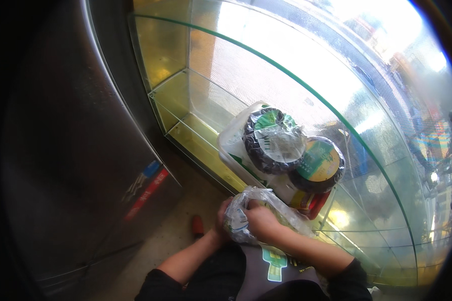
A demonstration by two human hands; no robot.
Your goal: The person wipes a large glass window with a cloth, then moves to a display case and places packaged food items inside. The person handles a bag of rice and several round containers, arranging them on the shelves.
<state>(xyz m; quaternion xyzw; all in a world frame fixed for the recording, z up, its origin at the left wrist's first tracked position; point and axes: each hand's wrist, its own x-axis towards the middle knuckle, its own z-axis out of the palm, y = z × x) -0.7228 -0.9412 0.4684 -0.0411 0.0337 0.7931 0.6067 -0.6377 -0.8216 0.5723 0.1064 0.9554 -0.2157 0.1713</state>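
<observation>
A crinkled clear plastic bag (234,217) with some printing is held in front of my body, over the grey apron (258,271). My left hand (222,218) grips the bag's left side. The fingers of my right hand (263,222) are at the bag's opening, with the fingertips hidden by the plastic. I cannot tell what the bag holds. Just beyond my hands, two round dark packages wrapped in clear film lie on a white plastic container. One package (280,145) bears a whitish and green label, the other (320,161) a green and yellow one.
The white container (226,145) rests at a glass display case (199,124) with a green-edged glass pane (316,88). A red and yellow package (312,205) sits beneath the round ones. On the left stands a dark metal panel (71,150) bearing a red sticker (147,193).
</observation>
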